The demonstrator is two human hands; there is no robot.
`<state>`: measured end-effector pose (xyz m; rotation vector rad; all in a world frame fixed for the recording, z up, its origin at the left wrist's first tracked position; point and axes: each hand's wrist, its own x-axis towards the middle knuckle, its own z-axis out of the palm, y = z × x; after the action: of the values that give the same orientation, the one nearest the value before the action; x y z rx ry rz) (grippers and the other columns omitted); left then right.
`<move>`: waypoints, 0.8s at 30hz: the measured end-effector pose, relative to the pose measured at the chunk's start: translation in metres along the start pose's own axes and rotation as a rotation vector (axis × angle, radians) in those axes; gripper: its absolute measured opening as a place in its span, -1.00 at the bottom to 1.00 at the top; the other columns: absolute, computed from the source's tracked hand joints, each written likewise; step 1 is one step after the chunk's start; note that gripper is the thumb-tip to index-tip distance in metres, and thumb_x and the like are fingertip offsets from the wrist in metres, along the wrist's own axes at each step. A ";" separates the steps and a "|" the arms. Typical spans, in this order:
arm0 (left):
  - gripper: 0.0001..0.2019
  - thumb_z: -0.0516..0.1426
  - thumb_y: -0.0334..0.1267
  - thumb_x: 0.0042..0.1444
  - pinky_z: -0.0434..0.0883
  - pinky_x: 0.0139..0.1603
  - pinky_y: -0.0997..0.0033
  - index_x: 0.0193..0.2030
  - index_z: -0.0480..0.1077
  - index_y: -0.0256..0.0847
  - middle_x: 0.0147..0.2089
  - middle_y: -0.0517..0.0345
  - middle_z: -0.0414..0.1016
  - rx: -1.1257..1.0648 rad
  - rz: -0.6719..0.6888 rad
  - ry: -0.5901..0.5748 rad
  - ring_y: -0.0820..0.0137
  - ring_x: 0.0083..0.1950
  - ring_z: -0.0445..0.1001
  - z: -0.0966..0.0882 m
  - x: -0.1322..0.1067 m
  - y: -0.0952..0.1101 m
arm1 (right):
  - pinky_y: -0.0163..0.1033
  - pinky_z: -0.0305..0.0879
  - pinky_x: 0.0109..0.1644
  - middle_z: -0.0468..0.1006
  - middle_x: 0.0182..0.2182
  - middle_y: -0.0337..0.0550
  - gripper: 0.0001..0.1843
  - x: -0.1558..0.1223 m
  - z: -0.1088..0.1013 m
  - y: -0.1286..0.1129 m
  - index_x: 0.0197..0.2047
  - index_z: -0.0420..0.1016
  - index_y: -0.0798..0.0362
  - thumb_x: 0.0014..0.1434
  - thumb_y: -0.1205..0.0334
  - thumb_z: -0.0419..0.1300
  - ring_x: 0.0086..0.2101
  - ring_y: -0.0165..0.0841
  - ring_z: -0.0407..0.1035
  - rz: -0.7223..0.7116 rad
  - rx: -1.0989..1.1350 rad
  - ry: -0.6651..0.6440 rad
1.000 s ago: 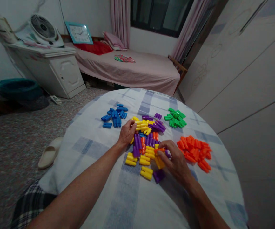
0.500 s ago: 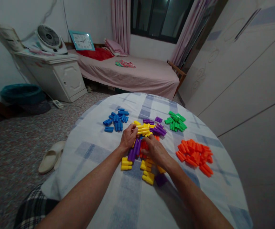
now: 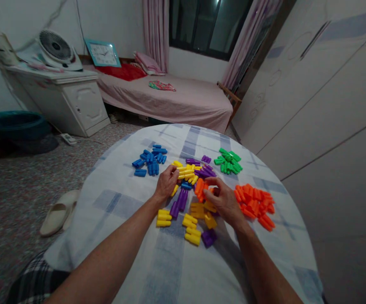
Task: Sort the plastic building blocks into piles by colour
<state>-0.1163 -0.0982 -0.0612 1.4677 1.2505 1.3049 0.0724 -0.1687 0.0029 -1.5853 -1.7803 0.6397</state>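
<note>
1. Your left hand (image 3: 167, 182) is half curled, its fingertips against the yellow plastic pegs (image 3: 186, 173); whether it grips them, you cannot tell.
2. Your right hand (image 3: 222, 200) is partly closed, its fingers at the orange pegs (image 3: 199, 189) in the mixed pile; any grip is unclear.
3. That mixed pile sits mid-table on the round table (image 3: 113, 202), which has a checked cloth.
4. Single-colour heaps lie around it: blue pegs (image 3: 148, 162) to the left, green pegs (image 3: 228, 161) ahead, and an orange heap (image 3: 253, 202) just beside your right hand.
</note>
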 end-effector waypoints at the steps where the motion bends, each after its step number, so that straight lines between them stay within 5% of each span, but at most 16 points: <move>1: -0.81 -0.01 -0.16 0.13 0.33 -0.44 0.51 -0.29 0.33 -0.19 -0.43 0.28 0.41 -0.002 0.001 0.002 0.47 -0.47 0.43 0.000 0.000 -0.001 | -0.33 0.18 -0.48 0.48 -0.43 -0.24 -0.64 -0.001 -0.012 0.007 -0.08 0.38 0.06 0.06 0.12 0.06 -0.55 -0.46 0.26 0.031 -0.015 0.046; 6: -0.82 0.01 -0.15 0.10 0.33 -0.44 0.51 -0.30 0.34 -0.19 -0.44 0.29 0.42 -0.014 -0.008 0.020 0.47 -0.48 0.43 0.000 0.001 -0.001 | -0.20 0.28 -0.28 0.53 -0.27 -0.07 -0.57 -0.008 -0.074 0.058 -0.08 0.43 0.08 0.01 0.08 0.07 -0.40 -0.35 0.37 0.075 -0.345 0.339; 11: -0.81 0.02 -0.14 0.10 0.34 -0.43 0.50 -0.31 0.35 -0.20 -0.41 0.26 0.42 -0.019 0.002 0.022 0.46 -0.47 0.44 0.000 0.001 -0.002 | -0.16 0.30 -0.21 0.52 -0.21 -0.05 -0.54 -0.017 -0.105 0.100 -0.06 0.44 0.06 0.01 0.03 0.07 -0.37 -0.32 0.38 0.123 -0.464 0.333; 16: -0.78 0.00 -0.12 0.13 0.37 -0.43 0.49 -0.22 0.33 -0.21 -0.32 0.22 0.43 -0.030 0.005 0.042 0.47 -0.46 0.46 -0.001 0.001 -0.003 | -0.14 0.31 -0.19 0.46 -0.14 -0.01 -0.56 -0.022 -0.110 0.114 -0.07 0.45 0.09 0.07 0.02 0.03 -0.41 -0.35 0.39 0.153 -0.522 0.366; 20: -0.75 -0.02 -0.11 0.16 0.40 -0.38 0.48 -0.15 0.31 -0.20 -0.28 0.19 0.43 -0.031 0.027 0.109 0.46 -0.42 0.47 -0.001 0.002 -0.004 | -0.13 0.30 -0.17 0.46 -0.15 -0.01 -0.63 -0.016 -0.098 0.098 -0.11 0.46 0.10 0.10 0.11 0.03 -0.41 -0.35 0.38 0.096 -0.520 0.494; 24: -0.74 0.00 -0.12 0.15 0.42 -0.33 0.46 -0.10 0.31 -0.19 -0.23 0.15 0.45 -0.029 0.013 0.168 0.44 -0.36 0.49 0.000 0.004 -0.008 | -0.19 0.30 -0.16 0.50 -0.21 -0.10 -0.69 -0.002 -0.065 0.066 -0.12 0.45 0.07 0.13 0.13 0.04 -0.32 -0.34 0.38 -0.029 -0.364 0.283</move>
<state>-0.1180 -0.0931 -0.0678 1.3710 1.3252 1.4739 0.1653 -0.1653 -0.0027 -1.7798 -1.7669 0.0673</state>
